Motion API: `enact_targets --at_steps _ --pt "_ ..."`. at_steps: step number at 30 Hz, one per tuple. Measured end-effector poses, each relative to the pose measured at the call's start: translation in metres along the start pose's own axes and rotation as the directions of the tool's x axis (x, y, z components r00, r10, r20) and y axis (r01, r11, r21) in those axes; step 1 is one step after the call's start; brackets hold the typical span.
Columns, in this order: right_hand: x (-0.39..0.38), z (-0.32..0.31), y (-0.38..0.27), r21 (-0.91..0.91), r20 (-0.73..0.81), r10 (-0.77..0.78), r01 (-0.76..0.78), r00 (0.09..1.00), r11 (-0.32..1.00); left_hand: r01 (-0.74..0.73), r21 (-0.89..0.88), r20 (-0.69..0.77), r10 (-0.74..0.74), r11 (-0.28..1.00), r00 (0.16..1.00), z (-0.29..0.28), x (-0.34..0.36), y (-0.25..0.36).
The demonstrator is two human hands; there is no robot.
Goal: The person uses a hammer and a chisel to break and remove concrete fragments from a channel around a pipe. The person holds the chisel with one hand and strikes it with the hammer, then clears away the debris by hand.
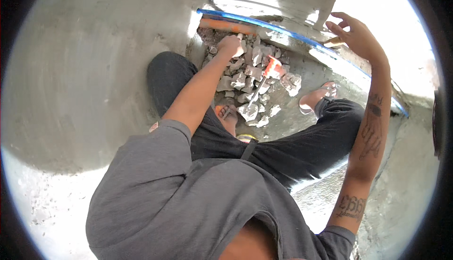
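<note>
My left hand point(231, 48) reaches down to the far edge of a heap of broken concrete chunks point(239, 80). Its fingers are closed, and a small pale end point(239, 36) shows beside them; what they hold I cannot make out. My right hand point(355, 37) is raised over a ledge on the right, its fingers bent and apart. Just below those fingers, a tan stick-like piece point(334, 42) shows; whether the hand touches it is unclear. A chisel point(257, 90) with a red hand guard point(272, 66) lies slanted on the rubble, away from both hands.
An orange pipe point(226, 26) runs along the rubble's far side, below a long blue strip point(264, 25) on the ledge. My sandalled feet point(321, 96) flank the heap. A smooth grey cement surface point(89, 71) rises at left. A round yellow-rimmed object point(246, 138) sits near my legs.
</note>
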State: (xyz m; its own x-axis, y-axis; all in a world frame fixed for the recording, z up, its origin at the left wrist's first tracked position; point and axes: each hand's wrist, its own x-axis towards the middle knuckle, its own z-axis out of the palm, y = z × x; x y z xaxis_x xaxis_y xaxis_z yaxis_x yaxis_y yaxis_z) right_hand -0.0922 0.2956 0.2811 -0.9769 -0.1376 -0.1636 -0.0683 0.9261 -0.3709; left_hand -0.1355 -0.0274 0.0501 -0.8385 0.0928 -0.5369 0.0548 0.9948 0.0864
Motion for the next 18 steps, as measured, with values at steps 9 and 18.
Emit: enact_targets --at_steps 9,18 --pt "0.002 0.019 -0.031 -0.071 0.075 -0.023 0.028 0.997 0.997 -0.076 0.013 -0.087 0.077 0.997 0.993 0.005 -0.057 0.017" --pt "0.002 0.022 -0.038 -0.03 0.155 0.047 -0.043 0.987 0.999 0.337 -0.682 0.052 -0.417 0.649 0.908 0.018 0.022 -0.056"
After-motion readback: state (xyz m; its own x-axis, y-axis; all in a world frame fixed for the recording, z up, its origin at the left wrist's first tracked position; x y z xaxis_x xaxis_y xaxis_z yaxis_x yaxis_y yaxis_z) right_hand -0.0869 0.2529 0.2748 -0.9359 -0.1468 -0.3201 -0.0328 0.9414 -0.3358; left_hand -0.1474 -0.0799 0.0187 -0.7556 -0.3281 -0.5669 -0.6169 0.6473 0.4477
